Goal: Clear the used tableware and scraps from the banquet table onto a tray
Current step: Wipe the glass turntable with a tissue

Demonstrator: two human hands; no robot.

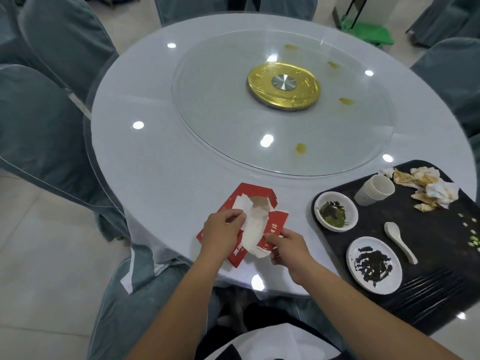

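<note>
At 6 o'clock on the table (155, 152), the left hand (223, 229) pinches a tissue (253, 224) inside the torn box (241, 192); the right hand (288, 250) grips its red flap. The box could tear further and spill paper over the edge. At 4 o'clock, the tray (441, 242) is crowded with bowls (335, 211) and cups (375, 190).

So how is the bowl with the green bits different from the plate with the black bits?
The bowl is smaller and deeper; the plate is wider and flatter. The bowl holds green and dark scraps; the plate has only dark ones. Both are white, round and on the black tray.
</note>
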